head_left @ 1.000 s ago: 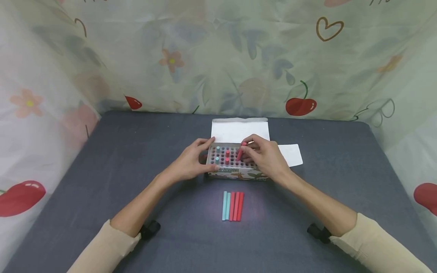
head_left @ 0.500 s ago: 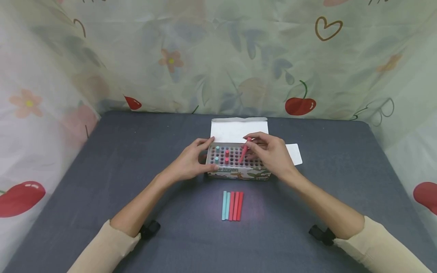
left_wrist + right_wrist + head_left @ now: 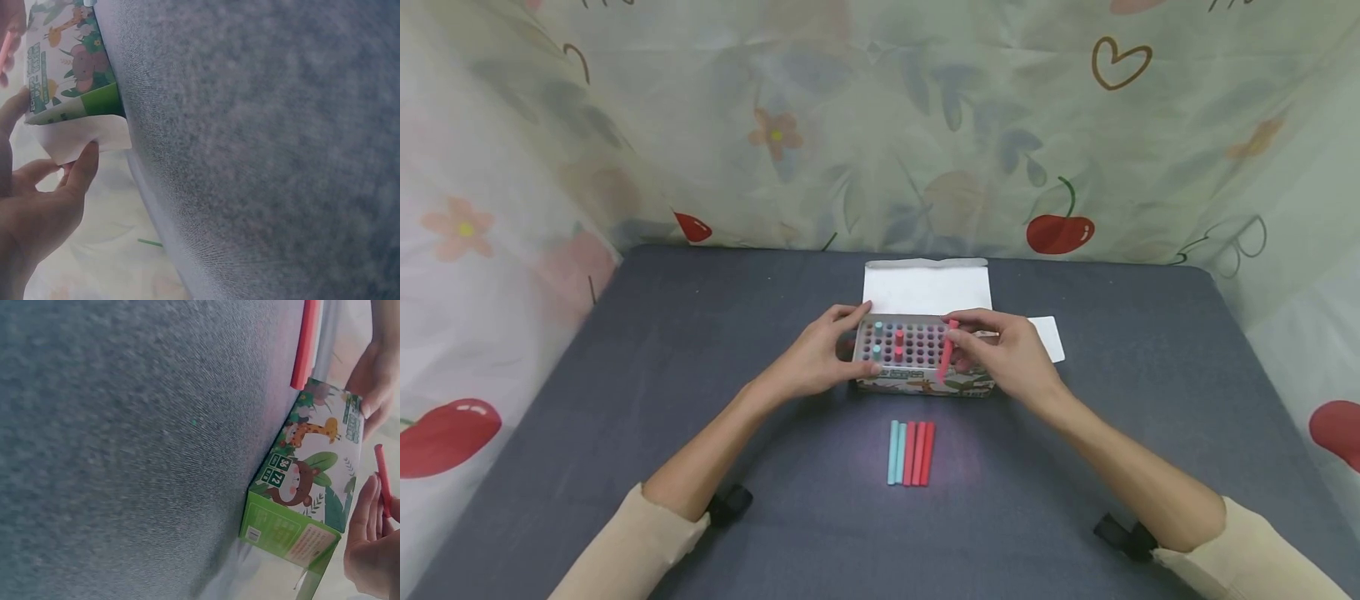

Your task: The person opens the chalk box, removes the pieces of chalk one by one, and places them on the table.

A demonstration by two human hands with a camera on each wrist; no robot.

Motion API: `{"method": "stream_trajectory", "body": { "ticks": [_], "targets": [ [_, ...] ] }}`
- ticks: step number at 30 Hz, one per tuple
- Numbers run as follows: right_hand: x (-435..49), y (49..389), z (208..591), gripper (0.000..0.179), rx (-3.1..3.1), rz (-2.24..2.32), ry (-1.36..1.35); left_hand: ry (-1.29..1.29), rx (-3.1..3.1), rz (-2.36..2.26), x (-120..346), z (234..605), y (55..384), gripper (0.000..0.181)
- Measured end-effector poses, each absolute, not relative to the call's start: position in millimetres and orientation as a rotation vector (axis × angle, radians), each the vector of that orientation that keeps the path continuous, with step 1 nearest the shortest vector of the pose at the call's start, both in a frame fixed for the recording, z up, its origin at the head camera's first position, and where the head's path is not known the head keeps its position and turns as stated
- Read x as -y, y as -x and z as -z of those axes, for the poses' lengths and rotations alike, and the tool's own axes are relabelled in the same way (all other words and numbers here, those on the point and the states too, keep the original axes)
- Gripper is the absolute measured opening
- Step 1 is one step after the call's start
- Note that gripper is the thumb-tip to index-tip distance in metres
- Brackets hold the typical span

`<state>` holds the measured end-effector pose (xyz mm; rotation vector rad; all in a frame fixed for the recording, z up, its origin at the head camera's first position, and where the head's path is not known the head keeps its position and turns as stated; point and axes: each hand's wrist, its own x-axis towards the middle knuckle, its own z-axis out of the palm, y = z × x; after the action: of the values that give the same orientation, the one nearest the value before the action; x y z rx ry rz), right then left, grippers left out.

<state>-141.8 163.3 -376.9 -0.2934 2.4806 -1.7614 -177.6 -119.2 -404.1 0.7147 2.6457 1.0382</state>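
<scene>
A cardboard box (image 3: 925,382) with animal pictures stands upright on the table, its white lid folded back. Its top is a grid of holes, with two light-blue and two red chalk sticks (image 3: 899,337) poking up on the left. My left hand (image 3: 812,354) grips the box's left end, thumb at the front corner and fingers at the back. My right hand (image 3: 1011,354) pinches a red chalk stick (image 3: 950,350) between thumb and fingers. This stick is tilted, its lower end overlapping the box's front edge. In the right wrist view, the held chalk (image 3: 382,481) appears beside the box top.
Two light-blue and three red chalk sticks (image 3: 913,452) lie side by side in front of the box. A white side flap (image 3: 1047,337) sticks out to the right. The dark grey table (image 3: 700,292) ends at a patterned cloth (image 3: 880,167) behind.
My right hand has drawn the red chalk stick to the right across the hole grid, then down toward the box's front edge. The left hand keeps its place on the box.
</scene>
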Motion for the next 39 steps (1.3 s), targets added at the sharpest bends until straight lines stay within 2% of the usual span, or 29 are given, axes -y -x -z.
{"method": "stream_trajectory", "body": {
  "ticks": [11, 25, 39],
  "targets": [
    [-167.8, 127.5, 384.8, 0.032, -2.343, 1.875, 0.318, -0.717, -2.641, -1.031, 118.7, 404.5, 177.4, 0.092],
    [-169.7, 107.9, 397.0, 0.033, -2.258, 1.798, 0.292, -0.706, -2.648, -1.019, 119.3, 405.7, 178.9, 0.092],
    [-167.2, 95.0, 411.3, 0.035, -2.156, 1.776, 0.174, -0.701, -2.65, -1.023, 118.6, 404.4, 178.3, 0.093]
  ]
}}
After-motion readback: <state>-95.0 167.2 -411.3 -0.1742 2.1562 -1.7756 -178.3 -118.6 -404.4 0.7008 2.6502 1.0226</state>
